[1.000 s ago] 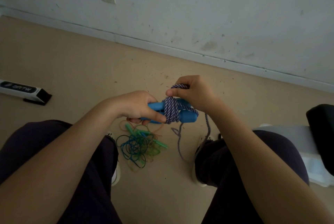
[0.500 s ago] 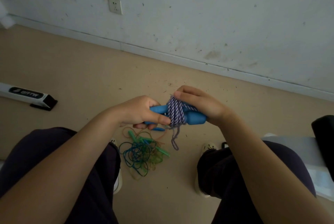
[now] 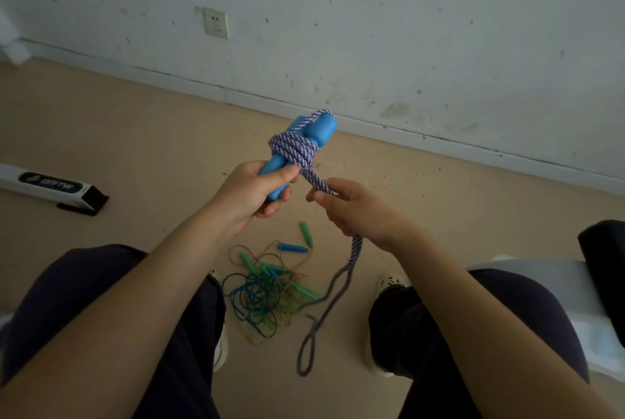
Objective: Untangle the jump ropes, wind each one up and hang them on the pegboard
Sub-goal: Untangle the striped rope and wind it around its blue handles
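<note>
Head view of a seated person working over a tan floor [image 3: 135, 134]. The left hand [image 3: 257, 188] is closed around the lower ends of two blue handles [image 3: 301, 144], which are held together and tilted up toward the wall [image 3: 406, 30]. A purple-and-white braided rope [image 3: 294, 151] is wound several turns around the middle of the handles, and one strand arches over their upper ends. Just beside the handles, on the right, the right hand [image 3: 358, 212] pinches the free length of this rope between thumb and fingers. Below that hand the rope hangs as a doubled strand ending in a loop [image 3: 309, 351] close to the floor. Beneath the handles, on the floor between the person's knees, lies a tangled pile of thin ropes [image 3: 267, 297] in blue, green and orange, with small green and blue grips. A white bar with a black end [image 3: 50, 187] lies on the floor well to the left of the handles. A wall socket [image 3: 216, 22] sits above the handles, to their left.
</note>
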Tool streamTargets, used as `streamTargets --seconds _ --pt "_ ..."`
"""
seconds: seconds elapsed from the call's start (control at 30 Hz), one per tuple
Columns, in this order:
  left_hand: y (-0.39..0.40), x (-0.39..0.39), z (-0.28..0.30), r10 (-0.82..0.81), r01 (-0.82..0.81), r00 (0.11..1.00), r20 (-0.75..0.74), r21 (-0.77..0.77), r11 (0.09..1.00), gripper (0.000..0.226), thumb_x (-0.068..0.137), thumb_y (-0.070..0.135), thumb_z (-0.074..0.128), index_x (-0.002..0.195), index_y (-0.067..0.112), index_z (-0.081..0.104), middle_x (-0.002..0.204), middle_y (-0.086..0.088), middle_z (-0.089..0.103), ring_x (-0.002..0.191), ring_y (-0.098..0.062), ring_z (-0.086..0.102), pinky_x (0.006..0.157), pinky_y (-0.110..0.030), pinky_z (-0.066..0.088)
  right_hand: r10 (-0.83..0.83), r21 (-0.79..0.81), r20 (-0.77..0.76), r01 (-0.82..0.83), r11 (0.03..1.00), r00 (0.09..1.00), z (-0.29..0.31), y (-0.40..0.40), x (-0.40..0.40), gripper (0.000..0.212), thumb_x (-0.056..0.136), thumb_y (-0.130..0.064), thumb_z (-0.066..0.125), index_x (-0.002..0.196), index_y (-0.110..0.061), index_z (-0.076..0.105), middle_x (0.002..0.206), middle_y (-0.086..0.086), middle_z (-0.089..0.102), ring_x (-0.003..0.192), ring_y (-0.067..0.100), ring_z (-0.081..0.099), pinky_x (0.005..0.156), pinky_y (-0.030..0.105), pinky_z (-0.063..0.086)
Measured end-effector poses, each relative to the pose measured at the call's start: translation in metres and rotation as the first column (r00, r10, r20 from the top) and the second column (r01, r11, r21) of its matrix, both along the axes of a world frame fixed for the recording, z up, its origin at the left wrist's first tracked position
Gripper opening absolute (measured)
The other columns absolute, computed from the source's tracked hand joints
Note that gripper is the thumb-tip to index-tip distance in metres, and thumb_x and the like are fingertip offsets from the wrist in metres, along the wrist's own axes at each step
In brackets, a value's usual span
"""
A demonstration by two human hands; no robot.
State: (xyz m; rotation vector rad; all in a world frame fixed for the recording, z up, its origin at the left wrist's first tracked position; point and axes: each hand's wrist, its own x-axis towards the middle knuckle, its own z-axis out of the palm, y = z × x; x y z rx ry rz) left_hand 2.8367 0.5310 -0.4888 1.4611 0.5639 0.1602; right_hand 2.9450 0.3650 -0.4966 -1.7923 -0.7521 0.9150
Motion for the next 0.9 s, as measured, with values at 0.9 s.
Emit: streamTargets --seconds 0.9 --pt "0.000 0.002 -0.011 -0.043 0.119 0.978 -0.205 0.375 0.919 0.018 0.085 0.029 0.077 0.089 0.014 0.069 0.062 -0.005 0.063 0.037 -0.015 0.041 0.036 -0.023 0.032 0.072 0.020 0.570 -0.101 0.995 0.819 0.025 -0.006 0.006 0.026 0.098 -0.021 0.060 0.074 -0.010 0.059 0.059 -0.009 0.042 0.055 0.003 0.043 0.054 0.016 0.033"
